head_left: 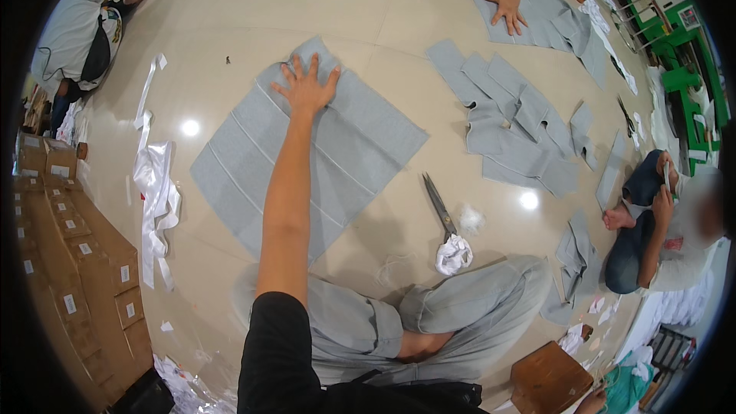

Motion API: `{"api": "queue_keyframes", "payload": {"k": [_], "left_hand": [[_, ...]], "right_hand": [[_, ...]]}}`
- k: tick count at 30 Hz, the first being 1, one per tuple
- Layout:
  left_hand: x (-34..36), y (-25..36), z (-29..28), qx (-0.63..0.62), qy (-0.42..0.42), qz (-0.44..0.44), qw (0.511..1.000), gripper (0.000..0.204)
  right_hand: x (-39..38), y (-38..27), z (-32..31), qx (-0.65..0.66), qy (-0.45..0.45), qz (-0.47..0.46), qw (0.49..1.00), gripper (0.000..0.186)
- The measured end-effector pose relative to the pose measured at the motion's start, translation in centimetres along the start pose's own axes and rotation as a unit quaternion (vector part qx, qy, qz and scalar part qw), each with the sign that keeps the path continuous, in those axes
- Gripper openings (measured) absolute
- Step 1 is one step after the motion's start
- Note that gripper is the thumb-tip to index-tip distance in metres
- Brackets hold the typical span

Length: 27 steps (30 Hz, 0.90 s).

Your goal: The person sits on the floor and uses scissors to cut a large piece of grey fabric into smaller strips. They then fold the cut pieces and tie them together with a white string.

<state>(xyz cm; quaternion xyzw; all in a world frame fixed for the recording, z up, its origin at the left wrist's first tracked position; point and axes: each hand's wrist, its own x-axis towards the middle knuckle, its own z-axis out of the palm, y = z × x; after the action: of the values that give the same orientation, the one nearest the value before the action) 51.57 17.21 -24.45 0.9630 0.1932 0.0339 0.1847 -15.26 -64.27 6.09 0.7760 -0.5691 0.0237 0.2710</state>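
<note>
Left hand (307, 90), fingers spread wide, rests on a grey fabric panel (341, 149) across the tiled floor (230, 15); flattening looks mostly done, trimming perhaps left, shears (439, 205) lying nearby; right hand unseen

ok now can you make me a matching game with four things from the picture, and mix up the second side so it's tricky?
Things
1. Left hand
2. Big scissors in front of the crossed legs
3. Long strip of cloth
4. Cardboard boxes

Clues
A. Brown and piled up at the left side
B. White and shiny, lying on the floor
C. Fingers spread out on the lined grey cloth
D. Dark blades, with white wrapped around the handles

Right pairs: 1-C, 2-D, 3-B, 4-A
</note>
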Motion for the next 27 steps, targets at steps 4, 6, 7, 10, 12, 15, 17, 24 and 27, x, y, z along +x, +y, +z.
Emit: {"api": "queue_keyframes", "payload": {"k": [4, 6, 7, 10, 12, 15, 17, 24, 27], "left_hand": [[2.3, -2.3, 0.2, -0.179, 0.052, 0.033, 0.982, 0.076], [3.5, -5.0, 0.8, -0.285, 0.086, 0.07, 0.952, 0.074], [4.3, -6.4, 1.2, -0.33, 0.095, 0.096, 0.934, 0.074], [1.4, -7.6, -0.8, -0.132, 0.09, 0.083, 0.984, 0.083], [-1.9, -6.0, -1.7, 0.023, 0.027, 0.075, 0.997, 0.091], [-5.9, -6.9, -3.7, 0.117, -0.059, 0.093, 0.987, 0.099], [-7.2, -8.1, -3.6, 0.12, -0.051, 0.136, 0.982, 0.104], [-11.4, -12.6, -6.6, 0.172, -0.104, 0.235, 0.951, 0.104], [-11.4, -13.4, -6.5, 0.165, -0.088, 0.236, 0.954, 0.104]], "right_hand": [[0.9, -3.0, 2.0, 0.279, 0.138, 0.047, 0.949, 0.047], [2.8, -7.9, 3.8, 0.531, 0.172, -0.03, 0.83, 0.046], [4.7, -9.5, 4.1, 0.456, 0.05, -0.105, 0.882, 0.045], [-5.5, -34.0, -6.0, 0.585, -0.03, -0.304, 0.752, 0.034], [-13.9, -46.1, -11.5, 0.504, 0.047, -0.541, 0.672, 0.033], [-27.3, -62.0, -18.9, 0.595, -0.085, -0.649, 0.467, 0.034], [-33.9, -70.5, -20.2, 0.581, -0.117, -0.702, 0.395, 0.04], [-46.0, -83.7, -22.7, 0.457, -0.043, -0.805, 0.376, 0.05], [-46.1, -85.3, -21.2, 0.431, -0.066, -0.798, 0.416, 0.054]]}}
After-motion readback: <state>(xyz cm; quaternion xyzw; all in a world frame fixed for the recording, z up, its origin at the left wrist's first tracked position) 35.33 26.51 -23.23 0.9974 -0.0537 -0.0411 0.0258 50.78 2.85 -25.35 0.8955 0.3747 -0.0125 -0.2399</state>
